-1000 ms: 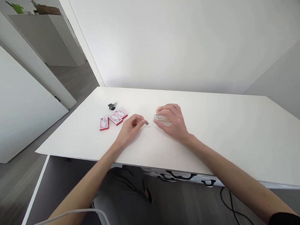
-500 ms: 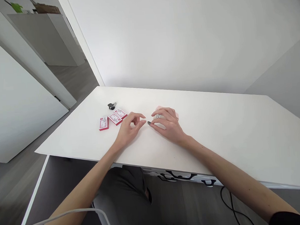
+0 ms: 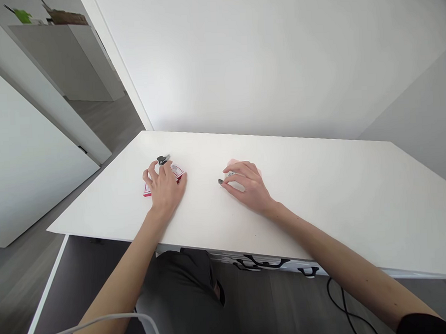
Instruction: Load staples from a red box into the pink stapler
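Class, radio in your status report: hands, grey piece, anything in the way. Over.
Left hand spread over boxes. Right hand pinches grey piece. Black clip beside left hand, contact unclear.

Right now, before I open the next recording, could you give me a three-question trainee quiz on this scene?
1. What is the right hand pinching?
2. True or false: the left hand lies on the pale pink item.
3. The black device is nearest to: A) the right hand; B) the left hand; C) the drawer handles.

Key: 1. A small grey piece. 2. False: it is over red-and-white boxes. 3. B.
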Motion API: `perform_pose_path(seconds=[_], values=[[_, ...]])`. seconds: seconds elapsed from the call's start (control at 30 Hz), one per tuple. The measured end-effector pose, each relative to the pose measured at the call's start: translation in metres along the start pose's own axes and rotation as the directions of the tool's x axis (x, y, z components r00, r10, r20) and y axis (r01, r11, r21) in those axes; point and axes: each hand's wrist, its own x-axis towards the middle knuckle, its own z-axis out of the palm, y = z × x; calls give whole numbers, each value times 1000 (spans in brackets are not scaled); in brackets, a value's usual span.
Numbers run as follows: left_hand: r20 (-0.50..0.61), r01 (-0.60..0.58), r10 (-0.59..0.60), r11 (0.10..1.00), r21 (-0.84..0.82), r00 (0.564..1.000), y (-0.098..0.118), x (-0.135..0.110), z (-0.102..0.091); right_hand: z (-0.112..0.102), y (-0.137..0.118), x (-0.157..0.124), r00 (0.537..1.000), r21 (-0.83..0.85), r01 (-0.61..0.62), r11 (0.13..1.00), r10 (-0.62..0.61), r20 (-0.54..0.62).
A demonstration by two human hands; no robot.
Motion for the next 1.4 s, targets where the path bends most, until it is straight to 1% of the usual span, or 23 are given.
perform_pose_path(seconds=[0.13,0.23,0.33,0.4,0.47,0.57,0.7,0.83,0.97,1.1,1.2,1.3,1.4], values=[[-2,-46,46,997,-54,999,3,-2,-1,1,0,0,1000,57,10,998,-9,-24],[32,-150,155,979,-138,987,7,-5,-6,1,1,1,1000,87,7,996,-5,-23],[113,-262,300,928,-266,947,11,-10,-12,2,2,1,999,102,2,995,2,-41],[133,-320,377,891,-322,917,13,-11,-15,2,2,2,998,130,1,991,7,-59],[118,-368,427,866,-339,896,13,-12,-17,1,1,3,998,173,-21,985,32,-63],[102,-392,449,852,-347,888,14,-12,-19,-2,-2,4,995,250,-92,964,101,-24],[162,-349,432,858,-376,887,16,-11,-22,-6,-8,6,973,390,-232,891,212,93],[194,-296,418,840,-455,887,17,-12,-25,-9,-12,8,917,500,-398,769,311,251],[192,-244,387,823,-513,902,15,-11,-25,-10,-12,7,859,568,-504,651,305,412],[194,-174,322,825,-538,927,14,-8,-25,-12,-11,6,782,545,-606,579,308,542],[223,-101,278,807,-582,934,14,-6,-26,-14,-10,6,752,554,-646,525,312,581],[281,-30,254,789,-614,925,14,-6,-27,-16,-9,8,750,577,-653,491,310,585],[366,55,240,767,-639,899,14,-8,-26,-17,-9,8,752,591,-654,472,318,577]])
